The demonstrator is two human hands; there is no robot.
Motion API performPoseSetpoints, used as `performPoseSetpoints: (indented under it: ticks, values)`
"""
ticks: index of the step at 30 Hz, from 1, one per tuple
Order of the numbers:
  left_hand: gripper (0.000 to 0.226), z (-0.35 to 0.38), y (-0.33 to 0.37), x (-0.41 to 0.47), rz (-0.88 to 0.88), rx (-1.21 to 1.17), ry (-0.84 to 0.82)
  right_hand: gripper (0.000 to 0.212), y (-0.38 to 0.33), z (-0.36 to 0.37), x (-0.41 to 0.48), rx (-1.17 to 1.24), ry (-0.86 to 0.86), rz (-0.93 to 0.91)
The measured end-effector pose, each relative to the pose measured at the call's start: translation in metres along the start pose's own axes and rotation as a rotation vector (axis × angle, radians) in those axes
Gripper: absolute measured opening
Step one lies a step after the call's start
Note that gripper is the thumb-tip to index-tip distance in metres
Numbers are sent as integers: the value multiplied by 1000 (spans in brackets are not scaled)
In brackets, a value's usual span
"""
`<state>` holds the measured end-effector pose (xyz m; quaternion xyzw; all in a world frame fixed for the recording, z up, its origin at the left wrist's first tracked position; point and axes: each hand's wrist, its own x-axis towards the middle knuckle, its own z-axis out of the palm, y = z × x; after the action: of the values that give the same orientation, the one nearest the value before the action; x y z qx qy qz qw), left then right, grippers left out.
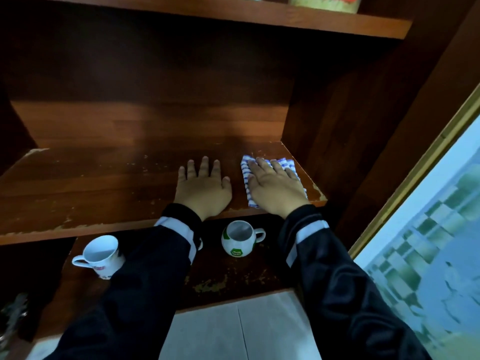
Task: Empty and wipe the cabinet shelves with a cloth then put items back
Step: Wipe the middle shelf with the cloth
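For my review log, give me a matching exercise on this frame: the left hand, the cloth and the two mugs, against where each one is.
1. left hand
2. striped cloth
3. ball-shaped mug
4. white mug

A. under the right hand, at the right end of the shelf
B. on the lower shelf, handle pointing right
C. flat on bare wood of the shelf
D. on the lower shelf, handle pointing left

Pairs: 1-C, 2-A, 3-B, 4-D
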<state>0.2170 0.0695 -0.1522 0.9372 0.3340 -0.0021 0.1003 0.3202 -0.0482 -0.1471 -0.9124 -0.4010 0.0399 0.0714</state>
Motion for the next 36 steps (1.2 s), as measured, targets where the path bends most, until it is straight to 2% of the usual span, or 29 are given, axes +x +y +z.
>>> performPoseSetpoints:
  ticks: [12,28,36]
  values:
    - [60,-1,-1,7,35,-21,-7,51,27,-12,50,1,-43,-97]
    - [60,0,-4,-1,60,-12,-1,49,44,-9,8,20,-6,-147]
    - [60,0,-1,0,52,0,8,51,41,-8,17,-4,7,-87]
